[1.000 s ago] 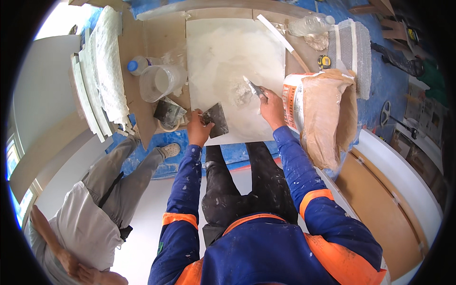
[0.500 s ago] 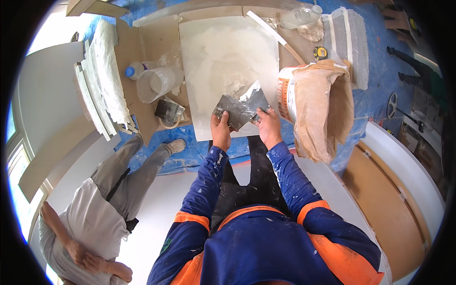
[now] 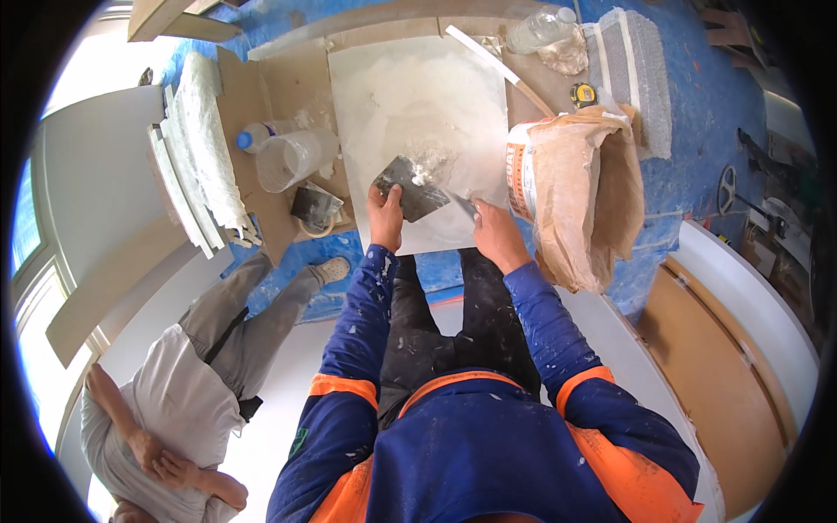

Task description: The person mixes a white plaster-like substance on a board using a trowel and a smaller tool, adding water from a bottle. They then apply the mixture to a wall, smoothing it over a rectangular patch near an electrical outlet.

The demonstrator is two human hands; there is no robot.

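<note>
My left hand point(image 3: 385, 216) grips a dark, square-bladed putty knife point(image 3: 417, 197), which lies tilted low over the pale board point(image 3: 384, 96). White compound clings to the far edge of its blade. In my right hand point(image 3: 499, 234) is a second putty knife point(image 3: 461, 206), turned nearly edge-on, its tip close to the first blade. Just beyond the blades sits a small heap of white compound point(image 3: 436, 164), and a thin whitish film covers much of the board. My fingers hide both handles.
An open paper bag point(image 3: 602, 196) stands right of the board. Left are a clear plastic tub point(image 3: 296, 159), a blue-capped bottle point(image 3: 254, 137) and another dark blade point(image 3: 316, 206). A tape measure point(image 3: 583, 95) and clear bottle point(image 3: 539, 32) lie far right. A person point(image 3: 179, 392) is at left.
The two blades were raised together in a V; now they are apart and lower. My left hand has moved left, and the right blade has turned edge-on. The compound heap shows more fully.
</note>
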